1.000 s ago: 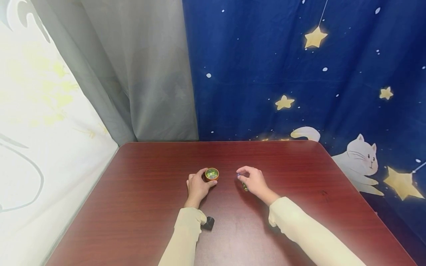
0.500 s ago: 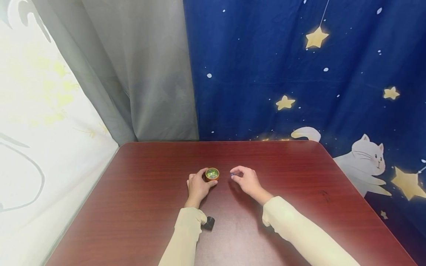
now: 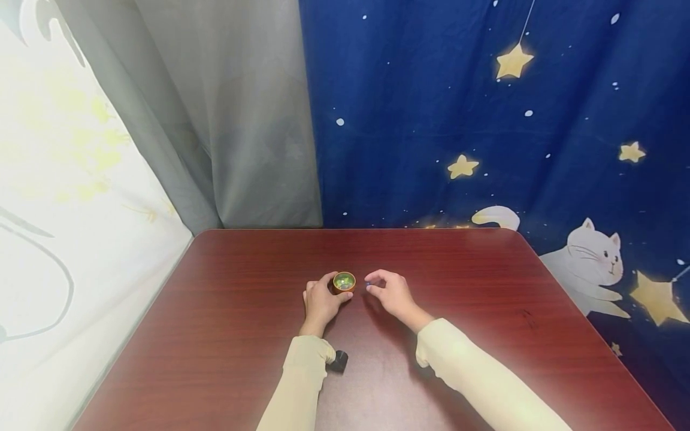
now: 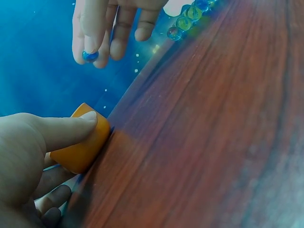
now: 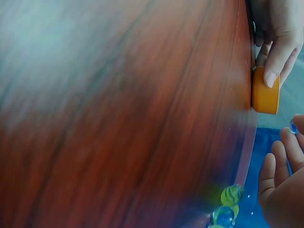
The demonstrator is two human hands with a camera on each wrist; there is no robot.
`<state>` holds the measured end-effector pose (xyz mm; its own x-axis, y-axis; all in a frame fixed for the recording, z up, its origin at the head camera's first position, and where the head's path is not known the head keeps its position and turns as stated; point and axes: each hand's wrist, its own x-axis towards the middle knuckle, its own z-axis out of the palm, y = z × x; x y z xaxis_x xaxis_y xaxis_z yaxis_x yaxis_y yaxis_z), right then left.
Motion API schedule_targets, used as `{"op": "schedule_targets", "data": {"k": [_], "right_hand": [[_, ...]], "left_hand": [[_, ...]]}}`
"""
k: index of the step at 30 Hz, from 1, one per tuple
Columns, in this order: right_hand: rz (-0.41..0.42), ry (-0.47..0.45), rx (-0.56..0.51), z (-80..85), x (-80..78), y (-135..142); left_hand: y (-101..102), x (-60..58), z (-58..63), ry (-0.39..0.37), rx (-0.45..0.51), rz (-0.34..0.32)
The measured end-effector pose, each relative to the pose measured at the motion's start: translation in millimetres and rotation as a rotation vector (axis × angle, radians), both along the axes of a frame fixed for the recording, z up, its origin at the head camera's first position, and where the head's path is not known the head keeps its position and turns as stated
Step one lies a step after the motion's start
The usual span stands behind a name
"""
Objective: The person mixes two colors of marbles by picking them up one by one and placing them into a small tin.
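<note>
An orange cup [image 3: 345,291] stands upright on the table, and glassy green-yellow shapes show inside it. My left hand [image 3: 320,303] holds the cup by its side, with the thumb lying along the wall in the left wrist view. Just right of the cup, above the table, my right hand [image 3: 395,294] pinches a blue glass marble [image 4: 90,56] between thumb and finger. Several green and blue glass marbles [image 4: 184,23] lie close together on the table; the right wrist view shows some of these marbles [image 5: 232,194] near the right hand. In the head view that hand hides them.
The reddish-brown wooden table [image 3: 242,359] extends all round both hands. A small black object [image 3: 338,361] sits at the left cuff. Behind the table hang a grey curtain [image 3: 259,120] and a blue curtain with stars [image 3: 388,149]; a white patterned cloth [image 3: 81,209] is at the left.
My right hand has moved left, away from the marbles and towards the cup, carrying the blue marble. The left hand and the cup have stayed in place.
</note>
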<state>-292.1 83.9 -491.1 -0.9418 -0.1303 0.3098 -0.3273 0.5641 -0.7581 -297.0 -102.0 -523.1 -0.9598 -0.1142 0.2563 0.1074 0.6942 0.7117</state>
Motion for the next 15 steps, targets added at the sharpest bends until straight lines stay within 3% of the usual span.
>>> {"op": "schedule_targets", "data": {"k": [15], "right_hand": [[-0.004, -0.024, 0.01, 1.4, -1.8, -13.3]], "left_hand": [[-0.2, -2.2, 1.5, -0.006, -0.002, 0.002]]}}
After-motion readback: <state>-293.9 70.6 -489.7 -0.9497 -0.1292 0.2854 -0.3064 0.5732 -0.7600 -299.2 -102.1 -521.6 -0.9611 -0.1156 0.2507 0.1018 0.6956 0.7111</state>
